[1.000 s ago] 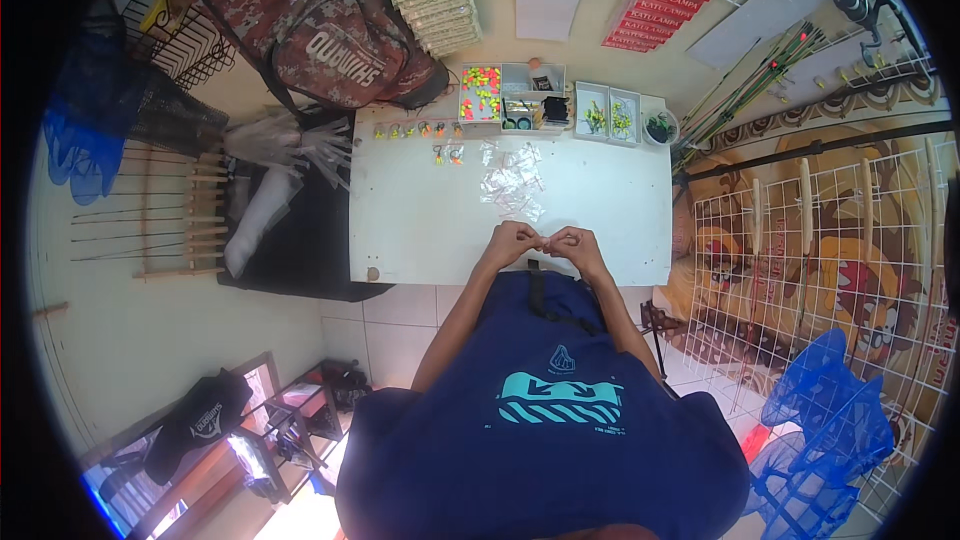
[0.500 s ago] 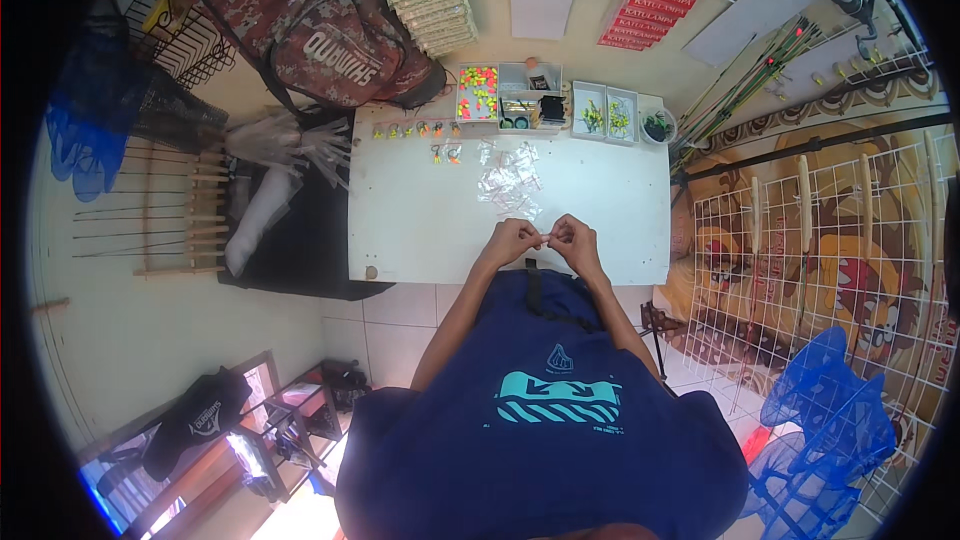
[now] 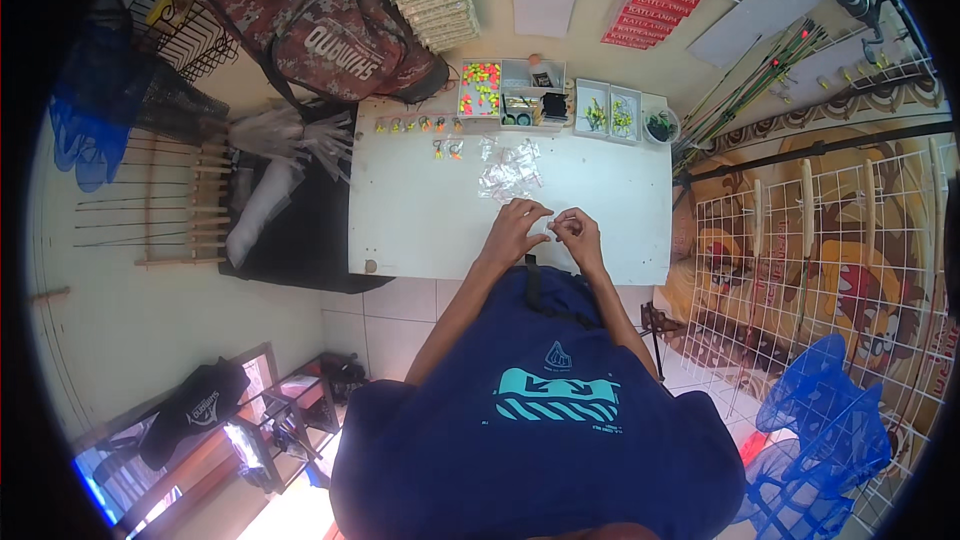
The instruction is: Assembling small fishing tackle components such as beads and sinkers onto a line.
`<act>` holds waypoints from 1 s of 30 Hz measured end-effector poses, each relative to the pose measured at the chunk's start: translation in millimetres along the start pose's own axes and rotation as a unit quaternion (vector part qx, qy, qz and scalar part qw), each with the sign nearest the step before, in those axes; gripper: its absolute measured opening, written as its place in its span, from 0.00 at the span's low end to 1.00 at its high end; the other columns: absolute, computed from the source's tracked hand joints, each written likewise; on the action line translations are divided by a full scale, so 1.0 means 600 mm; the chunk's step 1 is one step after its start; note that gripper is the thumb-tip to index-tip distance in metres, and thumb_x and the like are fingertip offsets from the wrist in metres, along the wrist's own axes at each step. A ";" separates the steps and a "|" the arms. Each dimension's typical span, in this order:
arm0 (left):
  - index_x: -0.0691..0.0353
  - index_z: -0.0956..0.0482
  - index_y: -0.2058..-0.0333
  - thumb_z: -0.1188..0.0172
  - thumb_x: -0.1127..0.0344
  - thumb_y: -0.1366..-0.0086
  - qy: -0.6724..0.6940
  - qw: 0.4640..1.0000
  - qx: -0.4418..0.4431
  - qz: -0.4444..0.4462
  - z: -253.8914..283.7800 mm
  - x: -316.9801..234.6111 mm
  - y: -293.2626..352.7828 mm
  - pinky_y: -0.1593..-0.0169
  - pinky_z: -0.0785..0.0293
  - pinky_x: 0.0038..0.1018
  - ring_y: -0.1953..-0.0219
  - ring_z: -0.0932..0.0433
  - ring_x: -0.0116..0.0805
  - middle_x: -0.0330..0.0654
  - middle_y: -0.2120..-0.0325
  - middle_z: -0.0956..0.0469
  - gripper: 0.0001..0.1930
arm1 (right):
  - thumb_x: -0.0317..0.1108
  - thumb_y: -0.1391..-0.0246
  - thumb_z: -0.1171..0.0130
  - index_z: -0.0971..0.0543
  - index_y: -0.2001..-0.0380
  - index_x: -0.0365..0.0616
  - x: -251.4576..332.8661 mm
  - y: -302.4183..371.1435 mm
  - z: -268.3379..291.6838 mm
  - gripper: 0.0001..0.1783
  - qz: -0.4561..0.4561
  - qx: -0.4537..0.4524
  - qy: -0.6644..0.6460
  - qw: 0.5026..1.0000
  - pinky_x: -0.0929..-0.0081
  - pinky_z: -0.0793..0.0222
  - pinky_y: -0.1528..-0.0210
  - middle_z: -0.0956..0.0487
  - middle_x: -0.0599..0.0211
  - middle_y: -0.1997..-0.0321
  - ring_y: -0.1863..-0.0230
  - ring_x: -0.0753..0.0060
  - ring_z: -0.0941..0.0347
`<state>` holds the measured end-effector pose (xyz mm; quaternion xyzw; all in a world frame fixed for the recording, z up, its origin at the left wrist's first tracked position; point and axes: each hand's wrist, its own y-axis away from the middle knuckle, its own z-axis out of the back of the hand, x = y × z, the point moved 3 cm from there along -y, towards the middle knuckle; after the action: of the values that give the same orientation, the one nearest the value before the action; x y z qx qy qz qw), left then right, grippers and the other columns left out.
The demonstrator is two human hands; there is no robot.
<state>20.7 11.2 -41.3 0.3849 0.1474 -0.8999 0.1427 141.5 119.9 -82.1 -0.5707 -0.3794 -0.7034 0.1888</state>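
From where I stand, the containers line up along the far edge of the white table (image 3: 420, 220). Left of that edge's middle, a shallow box (image 3: 462, 100) is scattered with pink and yellow bits (image 3: 482, 85). Touching it on the right, a divided box (image 3: 556, 73) holds a small bottle (image 3: 541, 76) in its back part, with round dark tins (image 3: 516, 119) and a black packet (image 3: 553, 105) toward the front. Next comes a two-part tray (image 3: 590, 90) with yellow-green bits (image 3: 621, 118) in both halves, and near the far right corner a round tub (image 3: 649, 107) with something dark green inside.

The person's right hand (image 3: 578, 232) has thumb and finger brought together, pinching a small pale thing (image 3: 551, 225) in front of the middle of the near edge; I can't tell what it is. The left hand (image 3: 518, 232) is just beside it, thumb and forefinger spread apart, with nothing I can make out between them.

Just beyond the hands lies a loose heap of clear little bags (image 3: 510, 172). Small filled packets (image 3: 410, 125) sit in a row toward the far left corner, two more (image 3: 448, 149) in front. The table is bare along the left edge, and also from the heap across to the right edge.
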 end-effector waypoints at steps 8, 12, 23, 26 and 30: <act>0.62 0.22 0.59 0.29 0.60 0.54 0.002 1.000 -0.021 0.013 -0.003 -0.003 -0.003 0.50 0.35 0.35 0.55 0.28 0.43 0.42 0.61 0.23 0.23 | 0.30 0.48 0.36 0.23 0.67 0.40 0.003 0.000 0.010 0.08 -0.002 -0.001 0.000 1.000 0.83 0.34 0.70 0.21 0.72 0.75 0.73 0.84 0.29; 0.62 0.22 0.59 0.29 0.60 0.52 0.036 0.998 -0.028 0.049 -0.001 0.000 -0.002 0.49 0.34 0.36 0.55 0.28 0.44 0.44 0.61 0.23 0.22 | 0.30 0.47 0.37 0.21 0.66 0.40 0.021 0.005 0.013 0.07 0.075 -0.002 0.075 0.994 0.84 0.35 0.69 0.21 0.74 0.74 0.72 0.85 0.28; 0.63 0.21 0.60 0.28 0.62 0.52 0.086 0.994 -0.050 0.040 -0.002 -0.006 -0.012 0.52 0.31 0.37 0.58 0.25 0.46 0.46 0.62 0.23 0.21 | 0.23 0.45 0.52 0.19 0.59 0.42 0.046 0.008 0.025 0.14 0.086 0.108 0.104 0.985 0.75 0.31 0.56 0.18 0.66 0.58 0.57 0.72 0.24; 0.64 0.21 0.61 0.29 0.62 0.52 0.092 0.994 -0.044 0.033 -0.002 -0.006 -0.012 0.53 0.30 0.37 0.58 0.25 0.45 0.47 0.63 0.22 0.20 | 0.19 0.48 0.57 0.20 0.57 0.42 0.049 0.016 0.024 0.20 0.075 0.133 0.109 0.982 0.72 0.33 0.51 0.20 0.64 0.54 0.52 0.68 0.26; 0.64 0.20 0.63 0.29 0.62 0.52 0.088 0.994 -0.048 0.040 -0.002 -0.008 -0.011 0.54 0.30 0.36 0.59 0.24 0.44 0.46 0.65 0.20 0.18 | 0.19 0.47 0.58 0.20 0.56 0.42 0.052 0.020 0.026 0.20 0.069 0.132 0.114 0.982 0.70 0.33 0.50 0.20 0.64 0.54 0.52 0.67 0.26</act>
<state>22.1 18.4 -37.6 0.4611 0.1868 -0.8480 0.1829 151.4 128.9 -47.9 -0.4813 -0.4048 -0.6931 0.3523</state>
